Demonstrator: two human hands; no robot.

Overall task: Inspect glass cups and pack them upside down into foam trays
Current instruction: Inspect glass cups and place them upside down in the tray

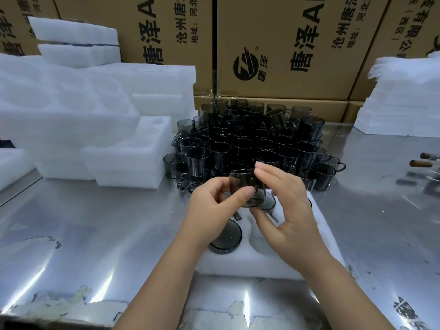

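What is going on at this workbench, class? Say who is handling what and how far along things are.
A person grips one smoky glass cup between the left hand and right hand, above a white foam tray on the steel table. At least two packed cups already sit upside down in its pockets. A cluster of unpacked cups waits behind, with spare foam trays stacked at the left.

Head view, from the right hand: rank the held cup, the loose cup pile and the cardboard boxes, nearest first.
1. Held cup, pinched in the right hand over the foam tray.
2. Loose cup pile, just beyond the fingertips.
3. Cardboard boxes, at the back, behind the pile.
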